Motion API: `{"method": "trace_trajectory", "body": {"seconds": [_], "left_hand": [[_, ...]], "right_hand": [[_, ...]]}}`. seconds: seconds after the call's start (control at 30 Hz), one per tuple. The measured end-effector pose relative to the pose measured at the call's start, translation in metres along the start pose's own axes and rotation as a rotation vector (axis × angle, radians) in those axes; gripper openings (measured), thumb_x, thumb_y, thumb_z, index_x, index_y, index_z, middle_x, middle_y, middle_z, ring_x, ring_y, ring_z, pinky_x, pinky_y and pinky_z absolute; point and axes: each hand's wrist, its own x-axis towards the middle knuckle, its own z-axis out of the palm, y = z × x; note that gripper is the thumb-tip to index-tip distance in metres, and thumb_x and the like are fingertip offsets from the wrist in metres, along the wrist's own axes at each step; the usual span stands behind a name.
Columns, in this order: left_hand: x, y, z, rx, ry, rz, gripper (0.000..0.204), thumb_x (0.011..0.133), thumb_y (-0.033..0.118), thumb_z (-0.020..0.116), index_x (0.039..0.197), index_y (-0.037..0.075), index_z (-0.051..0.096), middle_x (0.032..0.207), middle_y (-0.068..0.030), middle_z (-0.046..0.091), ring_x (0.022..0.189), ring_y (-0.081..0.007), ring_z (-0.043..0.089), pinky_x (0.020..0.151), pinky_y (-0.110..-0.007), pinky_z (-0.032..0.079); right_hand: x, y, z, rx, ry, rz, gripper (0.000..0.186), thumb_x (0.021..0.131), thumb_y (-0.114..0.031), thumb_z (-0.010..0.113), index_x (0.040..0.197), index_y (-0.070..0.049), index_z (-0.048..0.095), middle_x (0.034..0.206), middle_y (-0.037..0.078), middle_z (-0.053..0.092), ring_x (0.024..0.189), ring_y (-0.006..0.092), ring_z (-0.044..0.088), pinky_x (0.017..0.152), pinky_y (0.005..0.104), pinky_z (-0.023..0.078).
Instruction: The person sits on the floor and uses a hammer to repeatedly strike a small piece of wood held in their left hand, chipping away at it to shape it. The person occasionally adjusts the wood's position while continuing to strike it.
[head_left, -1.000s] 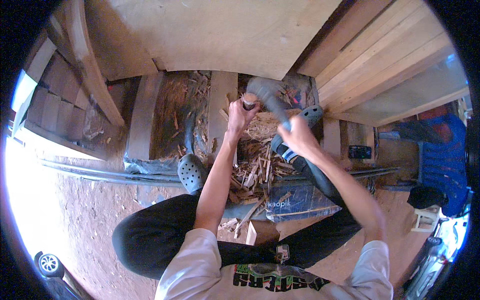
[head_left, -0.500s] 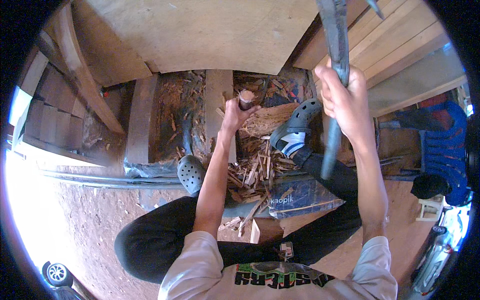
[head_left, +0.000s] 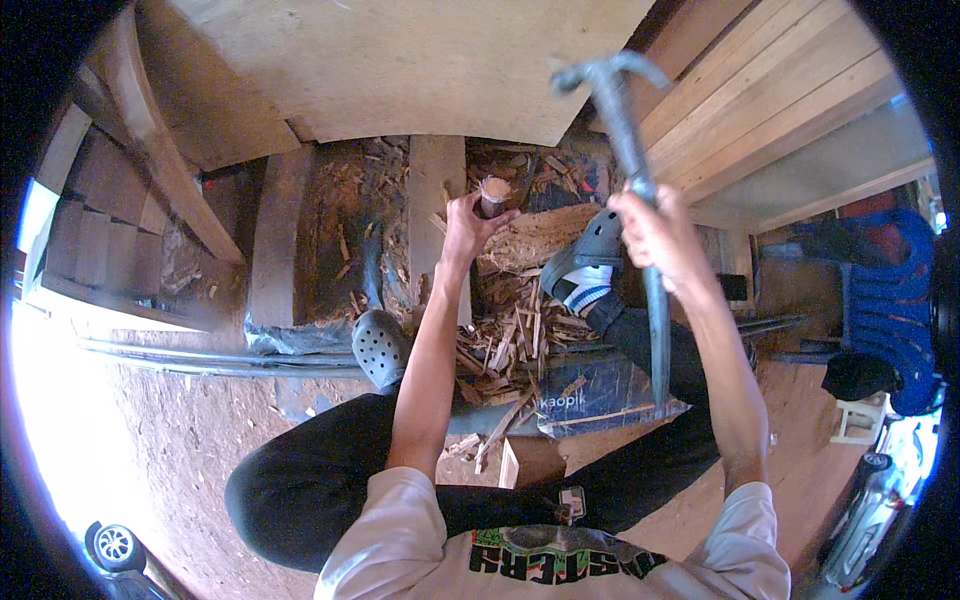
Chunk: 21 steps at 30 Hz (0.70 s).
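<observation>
The short round wood billet (head_left: 492,195) stands upright on the chopping block (head_left: 535,240), cut end up, just above the heap of split kindling (head_left: 510,335). My left hand (head_left: 468,222) has its fingers wrapped around the side of the billet, low on it, which keeps it standing and leaves the top face bare and clear of my knuckles.

My right hand (head_left: 655,235) is closed tight around the long grey shaft of the hatchet-like tool (head_left: 625,130), gripping about midway, with the tail of the shaft running down past my forearm. The metal head sits high, above and to the right of the billet and well apart from it, so the weight is poised over the wood rather than beside it.

I sit low with black trousers drawn up. My right foot in a grey clog (head_left: 590,255) with a striped sock rests against the block, which I judge steadies it. The other grey clog (head_left: 380,345) lies on the ground to the left of the kindling. A dark printed bag (head_left: 590,395) lies under the chips, seemingly to catch them. Pale planks (head_left: 780,110) lean at the right, and a blue plastic chair (head_left: 890,300) stands beyond.
</observation>
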Motion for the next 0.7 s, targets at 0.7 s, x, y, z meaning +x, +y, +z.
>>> {"method": "trace_trajectory", "body": {"seconds": [0.7], "left_hand": [[0.000, -0.007, 0.004, 0.106, -0.021, 0.007, 0.040, 0.062, 0.027, 0.083, 0.084, -0.002, 0.066, 0.079, -0.0152, 0.068, 0.072, -0.0227, 0.066, 0.068, -0.035, 0.051]], "right_hand": [[-0.005, -0.040, 0.014, -0.342, 0.092, -0.317, 0.030, 0.080, -0.026, 0.060, 0.060, -0.005, 0.051, 0.051, 0.000, 0.048, 0.047, 0.0094, 0.045, 0.045, 0.0320, 0.036]]}}
